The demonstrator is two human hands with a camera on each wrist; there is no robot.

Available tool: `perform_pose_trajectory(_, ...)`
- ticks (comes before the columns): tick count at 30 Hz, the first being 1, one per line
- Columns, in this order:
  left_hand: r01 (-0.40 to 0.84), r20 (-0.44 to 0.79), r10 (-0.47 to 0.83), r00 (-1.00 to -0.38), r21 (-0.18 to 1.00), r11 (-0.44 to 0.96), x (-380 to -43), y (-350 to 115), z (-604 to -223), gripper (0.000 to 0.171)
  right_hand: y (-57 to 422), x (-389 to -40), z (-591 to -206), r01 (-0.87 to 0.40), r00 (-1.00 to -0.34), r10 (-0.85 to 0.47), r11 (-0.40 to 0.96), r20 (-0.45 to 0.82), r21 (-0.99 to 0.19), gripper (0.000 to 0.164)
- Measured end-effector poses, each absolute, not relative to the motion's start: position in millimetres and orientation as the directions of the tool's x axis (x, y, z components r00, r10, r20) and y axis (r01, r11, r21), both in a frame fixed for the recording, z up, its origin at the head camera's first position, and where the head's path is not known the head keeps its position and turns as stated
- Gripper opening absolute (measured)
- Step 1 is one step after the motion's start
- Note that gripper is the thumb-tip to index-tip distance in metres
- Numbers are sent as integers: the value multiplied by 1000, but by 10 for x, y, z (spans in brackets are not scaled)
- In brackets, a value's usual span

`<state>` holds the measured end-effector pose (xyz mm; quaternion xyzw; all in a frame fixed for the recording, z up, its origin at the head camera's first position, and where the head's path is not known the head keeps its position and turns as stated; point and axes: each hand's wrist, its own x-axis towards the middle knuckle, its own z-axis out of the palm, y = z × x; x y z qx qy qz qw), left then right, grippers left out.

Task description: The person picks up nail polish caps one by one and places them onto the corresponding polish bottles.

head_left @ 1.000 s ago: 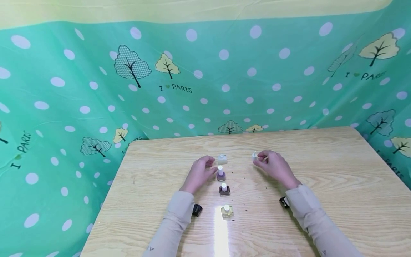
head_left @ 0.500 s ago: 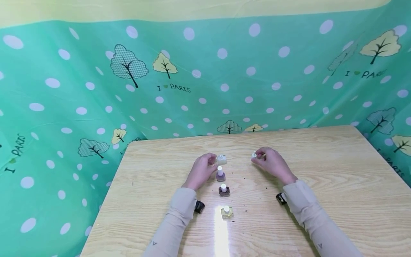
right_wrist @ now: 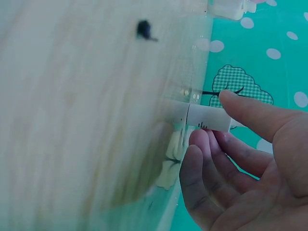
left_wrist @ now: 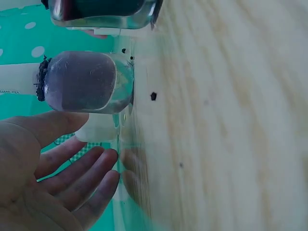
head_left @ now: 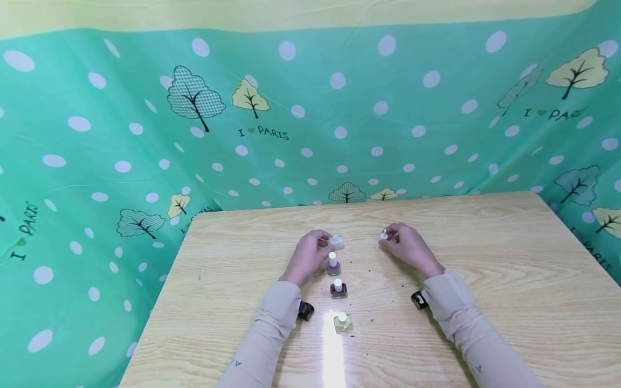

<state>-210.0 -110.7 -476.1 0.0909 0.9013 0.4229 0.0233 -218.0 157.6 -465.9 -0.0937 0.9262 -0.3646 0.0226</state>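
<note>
My left hand (head_left: pixel 309 256) holds an uncapped nail polish bottle (head_left: pixel 337 243) of white or clear polish between thumb and fingers. In the left wrist view, the thumb and a purple nail polish bottle (left_wrist: pixel 84 82) partly hide it. This purple bottle stands capped just in front of the left thumb. Off to the right, my right hand (head_left: pixel 409 249) pinches a white nail polish cap (right_wrist: pixel 209 117). The cap stands on its flat end at the tabletop, its brush stem (head_left: pixel 385 231) pointing up.
Nearer to me in the same row stand a dark brown nail polish bottle (head_left: pixel 338 290) and a pale yellow one (head_left: pixel 343 322), both white-capped. Dark specks dot the wooden table (head_left: pixel 233 280). A green dotted cloth (head_left: pixel 291 161) hangs behind the table's far edge.
My left hand has moved slightly right and its fingers have come onto the uncapped bottle. The right hand has shifted a little left with the cap.
</note>
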Motion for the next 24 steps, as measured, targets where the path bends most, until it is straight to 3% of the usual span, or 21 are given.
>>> perform_pose_trajectory(24,186,98,175,-980,773,607,-1993,-1193,-4711,25,1582,-2124,-4607,-172,-980,-192,709,48,-684,18)
